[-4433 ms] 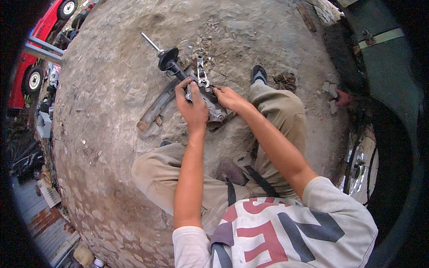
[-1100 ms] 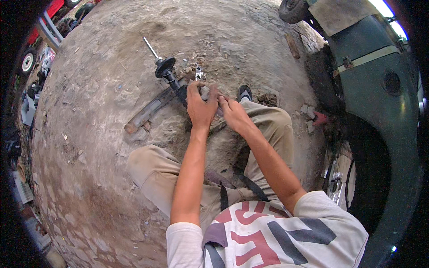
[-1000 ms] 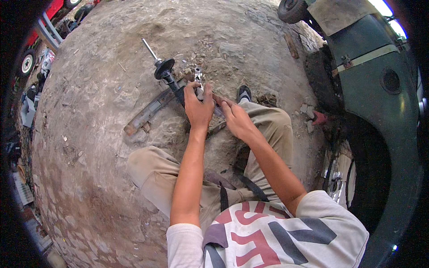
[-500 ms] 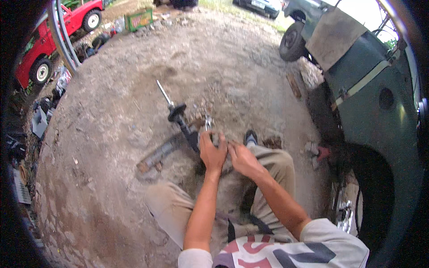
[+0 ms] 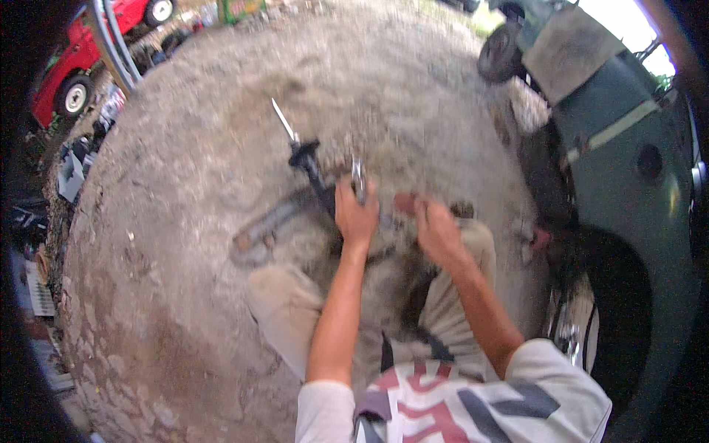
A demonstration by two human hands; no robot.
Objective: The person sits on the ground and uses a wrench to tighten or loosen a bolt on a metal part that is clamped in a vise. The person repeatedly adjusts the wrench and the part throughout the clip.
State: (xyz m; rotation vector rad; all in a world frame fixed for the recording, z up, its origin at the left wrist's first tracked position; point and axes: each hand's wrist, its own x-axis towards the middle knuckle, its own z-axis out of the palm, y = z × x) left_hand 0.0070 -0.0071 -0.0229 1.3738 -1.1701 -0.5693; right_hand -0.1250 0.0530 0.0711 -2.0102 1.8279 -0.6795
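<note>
A black shock absorber (image 5: 314,166) with a bright rod lies tilted on the dirt in front of me, across a grey metal bar (image 5: 267,224). My left hand (image 5: 357,214) is closed beside its lower body, round a shiny silver metal tool (image 5: 359,173). That tool points away from me; its exact kind is not clear. Raised to the right and apart from the shock absorber, my right hand (image 5: 441,235) pinches a small reddish-brown piece (image 5: 405,202), blurred by motion. The lower end of the shock absorber is hidden behind my left hand.
A dark green vehicle body (image 5: 609,125) with a wheel (image 5: 502,53) stands close on the right. At far left are a red vehicle (image 5: 63,74), metal poles (image 5: 118,44) and piled scrap (image 5: 72,173). The ground (image 5: 185,184) is rough dirt. My bent knees flank the work.
My right hand has moved away from my left, to the right, and the reddish-brown piece now shows in its fingers. The left hand stays beside the shock absorber. The whole view has shifted slightly.
</note>
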